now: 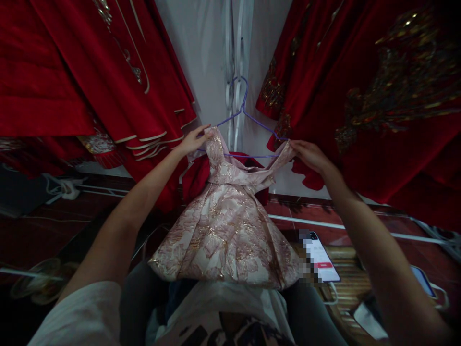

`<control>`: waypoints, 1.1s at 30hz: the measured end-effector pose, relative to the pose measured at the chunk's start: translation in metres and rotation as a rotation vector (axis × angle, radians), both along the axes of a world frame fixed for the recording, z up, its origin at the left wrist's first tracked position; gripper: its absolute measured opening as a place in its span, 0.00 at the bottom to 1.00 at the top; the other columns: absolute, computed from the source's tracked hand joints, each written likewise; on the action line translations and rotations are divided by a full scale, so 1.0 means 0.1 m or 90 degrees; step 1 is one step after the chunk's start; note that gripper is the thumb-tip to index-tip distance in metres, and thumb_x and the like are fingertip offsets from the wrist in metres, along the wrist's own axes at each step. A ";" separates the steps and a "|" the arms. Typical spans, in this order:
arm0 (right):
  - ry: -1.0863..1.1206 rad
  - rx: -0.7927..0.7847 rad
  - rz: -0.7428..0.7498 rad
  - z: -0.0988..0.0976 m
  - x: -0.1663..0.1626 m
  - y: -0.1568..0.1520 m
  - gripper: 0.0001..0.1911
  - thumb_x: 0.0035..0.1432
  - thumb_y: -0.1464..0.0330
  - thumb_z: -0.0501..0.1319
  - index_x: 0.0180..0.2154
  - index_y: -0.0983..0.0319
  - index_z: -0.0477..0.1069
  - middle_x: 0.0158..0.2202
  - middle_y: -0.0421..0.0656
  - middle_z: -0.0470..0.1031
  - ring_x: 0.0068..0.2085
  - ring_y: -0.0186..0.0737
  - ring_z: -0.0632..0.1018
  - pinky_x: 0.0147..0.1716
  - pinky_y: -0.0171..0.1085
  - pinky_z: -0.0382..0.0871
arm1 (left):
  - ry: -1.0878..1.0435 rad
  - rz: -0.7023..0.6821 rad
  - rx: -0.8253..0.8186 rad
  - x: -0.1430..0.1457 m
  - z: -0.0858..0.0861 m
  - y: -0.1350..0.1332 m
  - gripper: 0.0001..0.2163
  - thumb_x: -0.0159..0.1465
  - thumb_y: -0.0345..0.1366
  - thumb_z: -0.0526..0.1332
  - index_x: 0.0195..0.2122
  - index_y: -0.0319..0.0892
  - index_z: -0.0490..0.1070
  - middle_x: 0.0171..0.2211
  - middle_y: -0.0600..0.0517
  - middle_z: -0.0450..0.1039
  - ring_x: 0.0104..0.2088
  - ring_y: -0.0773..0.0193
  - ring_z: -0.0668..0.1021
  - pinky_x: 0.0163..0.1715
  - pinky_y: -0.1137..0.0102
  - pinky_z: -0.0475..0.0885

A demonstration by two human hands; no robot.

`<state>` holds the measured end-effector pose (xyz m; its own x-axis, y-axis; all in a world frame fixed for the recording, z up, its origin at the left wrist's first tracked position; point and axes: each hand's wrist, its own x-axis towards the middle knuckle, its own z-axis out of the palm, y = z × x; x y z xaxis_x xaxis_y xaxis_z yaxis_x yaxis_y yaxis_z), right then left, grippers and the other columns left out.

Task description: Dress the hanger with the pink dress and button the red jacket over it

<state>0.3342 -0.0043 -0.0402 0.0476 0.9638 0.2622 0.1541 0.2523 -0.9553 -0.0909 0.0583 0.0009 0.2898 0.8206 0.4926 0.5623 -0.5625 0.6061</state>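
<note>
Nearest to the camera, the person's lap is covered with pale and dark cloth which is too dim to name, and the hem of the pink and gold dress (226,235) hangs just above it. To the right a phone (322,262) lies on a woven surface, with part of its screen blurred out, and a second phone (421,281) is near the edge of the view. Higher up, the left hand (192,140) has its grip pinching the left shoulder of the dress, and the right hand (310,154) pinches the right shoulder, each one at an end of the purple wire hanger (244,111). To do this well, it seems best to pull both shoulders outward evenly, so each one sits fully over its wire end and the bodice stays centred under the hook. The stiff cloth may slide off thin wire, so a light, level pull is safer. What the hook hangs on cannot be seen among the white strips (234,48) on the wall (205,48). A red cloth (196,175) is mostly hidden behind the bodice. The red garments (90,86) on both sides are cut off by the frame.
</note>
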 end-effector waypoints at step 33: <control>-0.449 0.310 -0.229 0.04 -0.26 -0.20 0.17 0.68 0.63 0.44 0.43 0.61 0.68 0.62 0.50 0.62 0.65 0.46 0.60 0.62 0.52 0.48 | 0.251 -0.208 0.139 0.94 -0.65 -0.53 0.12 0.64 0.37 0.53 0.36 0.41 0.76 0.59 0.45 0.65 0.60 0.56 0.65 0.61 0.52 0.57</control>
<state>0.3084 -0.0238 -0.0358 -0.0023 0.6978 0.7163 0.8057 0.4256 -0.4120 0.0034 0.0056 -0.0641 0.7089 0.5477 0.4445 0.4977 -0.8349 0.2351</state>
